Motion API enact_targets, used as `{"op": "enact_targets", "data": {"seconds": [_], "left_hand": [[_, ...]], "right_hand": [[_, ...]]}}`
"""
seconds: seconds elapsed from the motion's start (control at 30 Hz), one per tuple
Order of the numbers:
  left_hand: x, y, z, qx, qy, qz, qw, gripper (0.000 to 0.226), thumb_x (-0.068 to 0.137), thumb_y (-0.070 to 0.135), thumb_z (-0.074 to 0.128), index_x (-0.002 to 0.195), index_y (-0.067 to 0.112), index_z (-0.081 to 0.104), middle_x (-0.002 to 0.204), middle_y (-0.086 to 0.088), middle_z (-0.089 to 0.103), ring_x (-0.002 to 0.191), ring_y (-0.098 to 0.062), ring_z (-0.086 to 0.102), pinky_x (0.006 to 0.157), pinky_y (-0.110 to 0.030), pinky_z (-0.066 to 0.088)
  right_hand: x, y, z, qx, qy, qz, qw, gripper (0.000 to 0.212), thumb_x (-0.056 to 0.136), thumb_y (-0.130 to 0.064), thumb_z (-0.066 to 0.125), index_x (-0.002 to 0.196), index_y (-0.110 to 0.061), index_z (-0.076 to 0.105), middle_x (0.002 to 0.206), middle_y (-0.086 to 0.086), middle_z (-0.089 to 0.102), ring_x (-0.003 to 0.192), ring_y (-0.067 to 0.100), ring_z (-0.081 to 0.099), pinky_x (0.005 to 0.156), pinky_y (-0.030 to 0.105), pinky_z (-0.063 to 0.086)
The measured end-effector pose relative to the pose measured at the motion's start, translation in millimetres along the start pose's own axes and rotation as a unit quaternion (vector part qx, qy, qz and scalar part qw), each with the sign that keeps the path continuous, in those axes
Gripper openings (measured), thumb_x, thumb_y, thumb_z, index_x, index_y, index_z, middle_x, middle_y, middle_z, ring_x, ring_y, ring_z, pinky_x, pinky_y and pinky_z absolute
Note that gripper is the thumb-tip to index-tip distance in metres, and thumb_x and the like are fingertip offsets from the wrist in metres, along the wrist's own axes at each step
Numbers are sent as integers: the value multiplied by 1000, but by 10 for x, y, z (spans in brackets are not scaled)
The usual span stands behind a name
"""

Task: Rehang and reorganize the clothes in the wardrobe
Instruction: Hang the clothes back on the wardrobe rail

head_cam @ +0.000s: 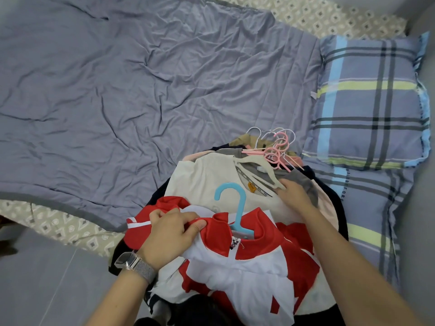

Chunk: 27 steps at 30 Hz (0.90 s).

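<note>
Two hands work on a pile of hung clothes lying on the bed. The left hand [175,228] pinches the red shoulder fabric of a red-and-white zip jacket [237,262], thumb and fingers curled round a fold just left of the collar. A blue plastic hanger [240,208] sits in that collar, its hook rising just beyond the grip. The right hand [293,191] reaches farther up the pile and grasps the end of a cream hanger [261,171], fingers curled over its arm where it lies in the neck of a cream T-shirt [200,184] directly under the jacket. Beyond the right hand, a cluster of pink and white hangers [276,147] pokes out from the deeper layers, among them grey, pink and tan garments, with dark ones at the edges. A watch with a mesh strap [134,261] circles the left wrist. Left of both grips spreads a rumpled grey-blue quilt [141,78]; right of them lies a plaid pillow [369,100] touching the pile's far edge, and a patterned beige sheet [58,222] shows near the grey floor [47,278].
</note>
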<state>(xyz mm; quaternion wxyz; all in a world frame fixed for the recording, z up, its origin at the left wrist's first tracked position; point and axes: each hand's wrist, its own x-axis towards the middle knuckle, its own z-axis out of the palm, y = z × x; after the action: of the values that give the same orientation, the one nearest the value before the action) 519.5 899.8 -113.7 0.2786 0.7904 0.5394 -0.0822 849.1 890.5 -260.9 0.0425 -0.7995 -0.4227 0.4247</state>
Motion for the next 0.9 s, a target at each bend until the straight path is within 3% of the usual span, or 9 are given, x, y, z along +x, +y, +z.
{"op": "enact_targets", "data": {"seconds": [0.13,0.27,0.4,0.47,0.53,0.67,0.77,0.83,0.9], "left_hand": [[-7,-65,-54,-33,-11,16,999,69,69,73,9,80,32,64,76,11,63,82,0,47,76,-30,15],[-71,-164,-231,-77,-6,28,997,68,67,74,14,85,36,68,75,16,63,83,1,49,86,-31,20],[-254,-318,-510,-129,30,38,990,58,67,73,24,86,42,70,79,18,65,87,3,51,90,-33,21],[-402,-421,-630,-153,50,49,986,46,67,72,29,72,43,65,73,17,62,84,2,51,87,-32,21],[-588,-529,-726,-155,61,64,984,41,68,71,32,68,43,61,72,16,61,85,1,51,87,-32,21],[-1086,-880,-856,-169,97,60,979,49,68,71,34,75,35,67,79,9,63,89,-2,48,87,-29,21],[-1583,-1304,-935,-197,138,36,970,38,67,70,37,70,43,64,79,9,62,90,-5,47,84,-25,20],[-1974,-1615,-972,-212,160,17,964,43,68,70,39,71,38,67,76,12,61,89,-7,47,84,-25,21],[-2411,-1911,-1036,-232,187,3,954,34,69,68,40,75,48,66,78,21,61,89,-4,49,86,-25,23]], "right_hand": [[-649,-255,-55,143,-108,-30,983,14,91,-30,62,83,-23,72,67,-8,66,64,9,57,58,23,44],[-1418,-611,-109,297,-237,-7,925,34,94,-31,56,95,-1,72,73,7,65,61,11,56,56,20,45],[-1976,-973,-180,297,-277,-22,914,45,82,-53,57,101,-15,71,87,-4,73,79,8,67,71,18,52],[-2184,-1165,-128,292,-299,-27,908,53,76,-63,64,110,-22,66,100,-5,73,95,11,69,83,28,54],[-2385,-1410,-33,280,-325,-47,902,59,71,-59,73,116,-22,62,108,4,72,101,22,68,89,37,53],[-2795,-1971,258,200,-318,-122,919,28,78,-17,75,103,-25,66,95,4,74,85,19,71,77,31,57],[-3126,-2341,577,122,-295,-175,931,26,69,-17,67,94,-19,67,83,9,71,73,18,66,71,40,54],[-3380,-2603,817,83,-298,-204,929,27,65,-19,61,90,-13,66,71,2,64,64,10,57,63,29,47],[-3645,-2883,1065,64,-315,-224,920,21,64,-18,60,83,-12,65,64,-7,57,57,5,50,57,22,40]]}}
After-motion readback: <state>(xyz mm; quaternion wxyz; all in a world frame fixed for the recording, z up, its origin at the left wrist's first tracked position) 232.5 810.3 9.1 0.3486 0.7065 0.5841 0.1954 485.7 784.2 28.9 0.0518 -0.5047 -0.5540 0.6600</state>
